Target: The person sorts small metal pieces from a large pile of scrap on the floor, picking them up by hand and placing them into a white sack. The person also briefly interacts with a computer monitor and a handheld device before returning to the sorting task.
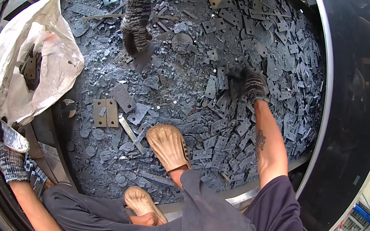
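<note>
My left hand (11,160), in a knitted grey and black glove, is closed around a rounded grey-white object (11,137) that I cannot make out. It sits right at the lower edge of a white woven sack (65,60), which gapes and has several dark metal plates (31,68) inside. Farther right, my gloved right hand (252,83) reaches into the heap of flat metal scrap (291,84). Its dark fingertips are blurred among the pieces, so whether they grip one is unclear. Many scrap pieces are small rectangular plates with holes.
Another person's gloved hand (135,35) reaches in from the top, blurred at the fingers. My tan clogs (166,145) stand on the scrap. Two holed plates (106,112) lie near a long metal strip (131,132). A raised metal edge (329,66) bounds the right side.
</note>
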Demonstrator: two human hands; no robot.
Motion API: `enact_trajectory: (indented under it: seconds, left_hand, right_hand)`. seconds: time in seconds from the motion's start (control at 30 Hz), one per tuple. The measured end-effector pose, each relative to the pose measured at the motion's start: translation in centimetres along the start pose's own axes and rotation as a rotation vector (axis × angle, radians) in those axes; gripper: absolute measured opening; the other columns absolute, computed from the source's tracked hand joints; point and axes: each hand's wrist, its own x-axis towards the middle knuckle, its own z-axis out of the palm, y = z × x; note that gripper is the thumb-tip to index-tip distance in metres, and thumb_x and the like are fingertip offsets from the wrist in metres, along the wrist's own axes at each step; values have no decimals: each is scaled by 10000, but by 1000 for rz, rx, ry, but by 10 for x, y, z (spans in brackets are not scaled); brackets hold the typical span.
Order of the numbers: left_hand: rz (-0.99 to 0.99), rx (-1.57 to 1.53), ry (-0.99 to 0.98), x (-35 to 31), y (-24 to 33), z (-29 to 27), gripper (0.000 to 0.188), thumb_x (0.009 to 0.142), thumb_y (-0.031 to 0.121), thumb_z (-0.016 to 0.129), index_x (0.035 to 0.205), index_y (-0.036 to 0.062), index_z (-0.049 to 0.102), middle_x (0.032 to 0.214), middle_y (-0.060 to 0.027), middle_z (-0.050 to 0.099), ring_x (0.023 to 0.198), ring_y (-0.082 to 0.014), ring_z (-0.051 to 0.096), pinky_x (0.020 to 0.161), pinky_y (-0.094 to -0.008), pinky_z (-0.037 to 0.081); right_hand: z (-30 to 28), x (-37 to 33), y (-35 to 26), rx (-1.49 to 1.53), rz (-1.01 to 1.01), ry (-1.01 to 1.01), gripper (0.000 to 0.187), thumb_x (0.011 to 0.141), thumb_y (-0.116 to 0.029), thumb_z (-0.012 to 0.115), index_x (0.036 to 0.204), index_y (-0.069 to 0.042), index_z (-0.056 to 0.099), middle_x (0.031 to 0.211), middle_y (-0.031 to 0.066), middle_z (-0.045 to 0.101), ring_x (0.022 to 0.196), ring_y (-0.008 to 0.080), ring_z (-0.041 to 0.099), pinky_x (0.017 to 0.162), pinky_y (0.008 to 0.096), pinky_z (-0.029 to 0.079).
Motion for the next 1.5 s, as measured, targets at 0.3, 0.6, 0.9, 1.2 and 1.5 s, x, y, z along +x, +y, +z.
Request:
enact_trajectory:
  seconds: [0.3, 0.6, 0.9, 1.2, 1.5]
  left_hand:
    - [-2, 30, 40, 7, 2, -13, 349, 945, 356, 709, 1226, 159, 646, 1135, -22, 682, 958, -210, 673, 841, -394, 582]
    - [-10, 45, 101, -13, 1, 19, 313, 936, 381, 727, 1158, 171, 662, 1058, 19, 678, 901, -152, 650, 764, -352, 564]
    - [38, 22, 56, 4, -3, 6, 336, 933, 363, 730, 1171, 140, 651, 1072, -26, 687, 904, -224, 669, 795, -414, 588]
    - [4, 50, -5, 7, -5, 4, 329, 928, 348, 742, 1178, 154, 654, 1063, 0, 683, 897, -178, 669, 766, -382, 587]
    - [20, 35, -10, 2, -4, -2, 383, 955, 337, 704, 1262, 128, 610, 1169, -59, 669, 920, -258, 681, 802, -432, 593]
  right_hand:
    - [-19, 27, 20, 13, -290, -207, 607, 812, -503, 736, 1216, -55, 670, 1070, 236, 709, 1046, 431, 664, 894, 506, 524]
    - [-2, -1, -15, -34, -361, -157, 478, 876, -438, 692, 1239, -128, 707, 1356, 185, 621, 1300, 378, 540, 1105, 448, 423]
    - [-1, -98, -13, 1167, 48, -104, 450, 910, -240, 763, 1273, -4, 644, 1189, 114, 713, 1003, 223, 695, 872, 351, 562]
    - [-16, -51, -13, 799, 265, -170, 525, 894, -290, 755, 1306, 11, 630, 1204, 133, 707, 1064, 232, 676, 820, 381, 562]
    - [14, -70, -4, 1051, 346, 72, 505, 867, -259, 767, 1286, -6, 645, 1255, 196, 689, 1119, 305, 670, 954, 394, 525]
